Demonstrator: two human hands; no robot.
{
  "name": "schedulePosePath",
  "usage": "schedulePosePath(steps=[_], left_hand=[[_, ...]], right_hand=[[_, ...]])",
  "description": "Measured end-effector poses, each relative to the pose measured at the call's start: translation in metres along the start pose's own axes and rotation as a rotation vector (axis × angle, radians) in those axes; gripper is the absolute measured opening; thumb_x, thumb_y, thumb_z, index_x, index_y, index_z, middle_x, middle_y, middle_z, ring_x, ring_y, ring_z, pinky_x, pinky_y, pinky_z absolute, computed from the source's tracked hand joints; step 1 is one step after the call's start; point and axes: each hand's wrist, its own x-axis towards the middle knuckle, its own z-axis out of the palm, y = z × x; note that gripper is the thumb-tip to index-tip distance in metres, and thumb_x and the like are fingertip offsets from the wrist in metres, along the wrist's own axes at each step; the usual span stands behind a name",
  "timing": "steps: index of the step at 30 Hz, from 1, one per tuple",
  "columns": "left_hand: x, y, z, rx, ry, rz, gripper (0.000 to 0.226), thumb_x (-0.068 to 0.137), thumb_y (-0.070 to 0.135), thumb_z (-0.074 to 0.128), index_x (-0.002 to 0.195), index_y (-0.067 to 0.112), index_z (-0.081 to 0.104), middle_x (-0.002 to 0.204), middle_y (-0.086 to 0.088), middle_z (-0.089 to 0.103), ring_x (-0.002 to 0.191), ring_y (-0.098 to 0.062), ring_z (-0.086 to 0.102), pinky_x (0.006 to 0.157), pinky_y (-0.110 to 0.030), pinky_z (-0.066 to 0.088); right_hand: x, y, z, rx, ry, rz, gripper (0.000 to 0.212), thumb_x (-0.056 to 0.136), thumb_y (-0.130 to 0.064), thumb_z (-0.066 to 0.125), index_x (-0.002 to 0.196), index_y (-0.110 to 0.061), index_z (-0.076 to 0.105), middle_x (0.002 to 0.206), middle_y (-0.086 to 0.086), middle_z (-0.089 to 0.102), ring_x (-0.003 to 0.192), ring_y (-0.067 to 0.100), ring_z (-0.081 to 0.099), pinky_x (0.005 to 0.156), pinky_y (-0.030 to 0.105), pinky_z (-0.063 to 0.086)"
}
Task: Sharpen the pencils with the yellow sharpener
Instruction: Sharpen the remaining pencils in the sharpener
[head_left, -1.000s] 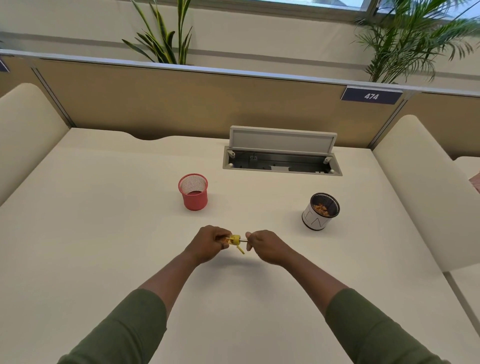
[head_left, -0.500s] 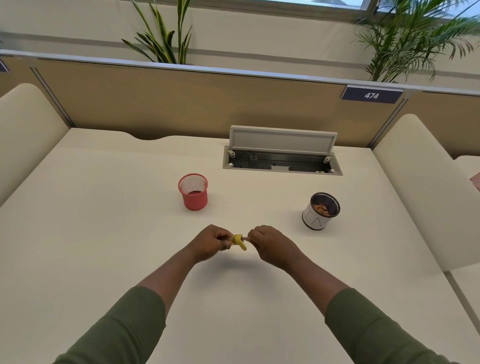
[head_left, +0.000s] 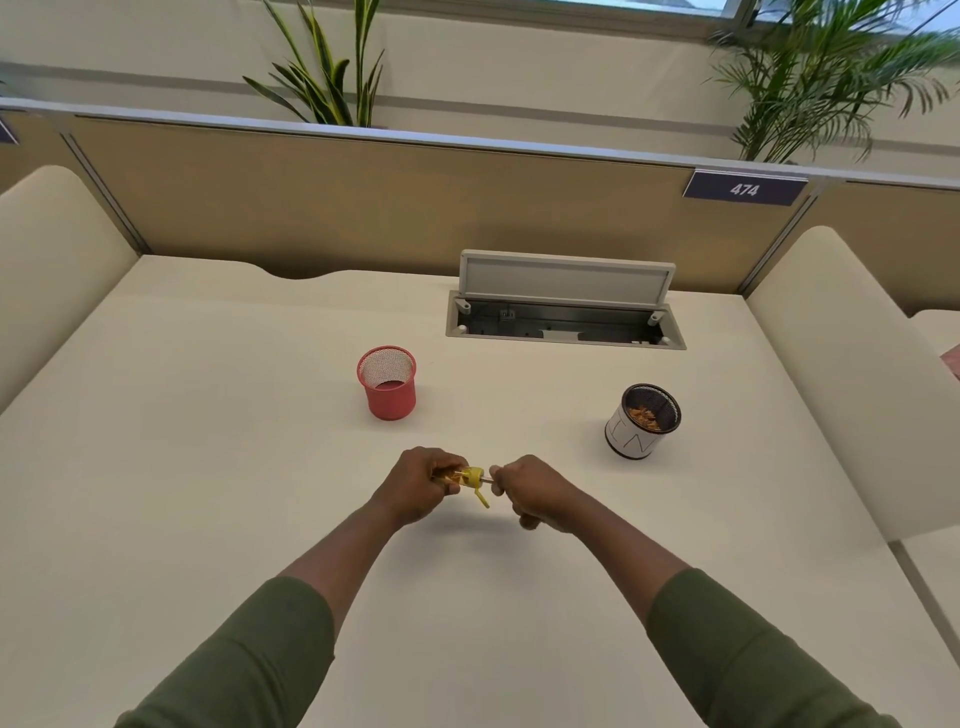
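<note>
near the middle of the frame, a little below centre, the left hand (head_left: 422, 486) is closed around the yellow sharpener (head_left: 471, 477), its fingers curled over the left part of it. a thin yellow strip hangs down from the sharpener toward the desk (head_left: 208, 467). just right of it, the right hand (head_left: 535, 493) is pinched shut on a pencil (head_left: 488, 474), of which only a short pale stub shows between the hand and the sharpener; the rest is hidden in the fist. both hands hover above the desk, casting a soft shadow under them.

above and left of the hands stands a red mesh cup (head_left: 387, 382), upright; nothing can be made out inside it. to the upper right of the hands stands a white cup (head_left: 642, 421) with a dark mesh rim, holding brownish shavings. the two cups are well apart.

at the upper centre, a cable tray (head_left: 563, 322) is sunk into the desk with its lid raised.
</note>
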Motion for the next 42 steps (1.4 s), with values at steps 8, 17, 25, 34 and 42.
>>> schedulePosePath(steps=[8, 17, 25, 34, 42], left_hand=[[0.006, 0.0, -0.007, -0.069, -0.102, -0.067, 0.025, 0.074, -0.005, 0.064, 0.088, 0.012, 0.075, 0.077, -0.01, 0.068, 0.069, -0.013, 0.053, 0.071, -0.028, 0.045], [-0.001, 0.01, -0.015, -0.178, -0.266, -0.178, 0.016, 0.068, 0.006, 0.056, 0.074, 0.004, 0.071, 0.062, -0.007, 0.053, 0.052, -0.012, 0.038, 0.051, -0.021, 0.032], [0.001, 0.007, -0.006, -0.048, -0.107, -0.054, 0.027, 0.078, -0.006, 0.064, 0.095, 0.013, 0.075, 0.078, 0.0, 0.067, 0.07, -0.01, 0.056, 0.067, -0.014, 0.045], [0.005, 0.004, -0.007, 0.051, -0.04, 0.002, 0.028, 0.075, -0.007, 0.067, 0.097, 0.008, 0.074, 0.089, -0.009, 0.072, 0.086, -0.026, 0.065, 0.082, -0.035, 0.052], [0.005, 0.0, -0.012, -0.042, -0.151, -0.067, 0.019, 0.077, -0.002, 0.064, 0.084, 0.012, 0.075, 0.065, 0.003, 0.056, 0.063, -0.011, 0.045, 0.065, -0.025, 0.039]], right_hand=[[-0.004, 0.017, -0.003, -0.567, 0.163, -0.474, 0.029, 0.101, -0.04, 0.035, 0.111, -0.015, 0.046, 0.091, 0.003, 0.055, 0.076, 0.019, 0.047, 0.063, 0.032, 0.035], [0.005, 0.032, -0.01, -0.969, 0.42, -0.944, 0.03, 0.099, -0.031, 0.038, 0.084, -0.013, 0.057, 0.072, 0.002, 0.053, 0.061, 0.02, 0.045, 0.055, 0.029, 0.036], [-0.005, 0.014, 0.001, -0.683, 0.316, -0.576, 0.026, 0.099, -0.017, 0.044, 0.077, -0.008, 0.055, 0.068, 0.012, 0.056, 0.061, 0.025, 0.042, 0.055, 0.03, 0.027], [-0.004, 0.0, 0.003, -0.155, 0.063, -0.106, 0.041, 0.101, -0.03, 0.039, 0.068, -0.015, 0.059, 0.058, -0.001, 0.044, 0.05, 0.018, 0.043, 0.052, 0.026, 0.037], [-0.007, 0.014, -0.003, -0.517, 0.188, -0.474, 0.014, 0.1, -0.027, 0.04, 0.099, -0.016, 0.047, 0.085, -0.001, 0.053, 0.07, 0.016, 0.046, 0.059, 0.03, 0.036]])
